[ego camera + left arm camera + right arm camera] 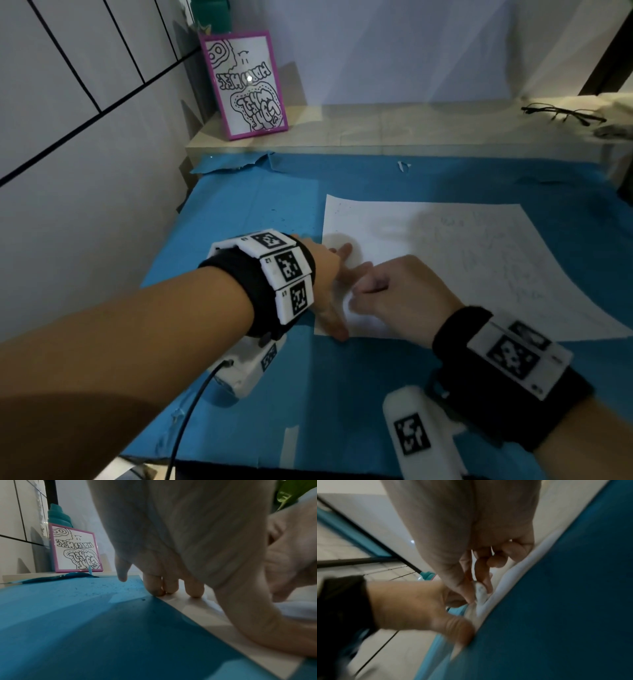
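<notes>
A white sheet of paper (462, 246) with faint pencil marks lies on a blue mat (257, 205). My left hand (329, 274) presses its straight fingers (171, 586) flat on the sheet's left edge (197, 615). Right beside it, my right hand (394, 291) is curled near the sheet's lower left corner. In the right wrist view its thumb and fingers (481, 572) pinch a small white eraser (480, 591) with grey specks, whose tip touches the paper (513, 574). The left hand (412, 604) lies just beside the eraser.
A pink-framed drawing (245, 84) leans on the wall at the back left of a pale wooden ledge (376, 130), with a teal bottle (58, 515) behind it. Black glasses (561, 114) lie on the ledge's right end. A tiled wall runs along the left.
</notes>
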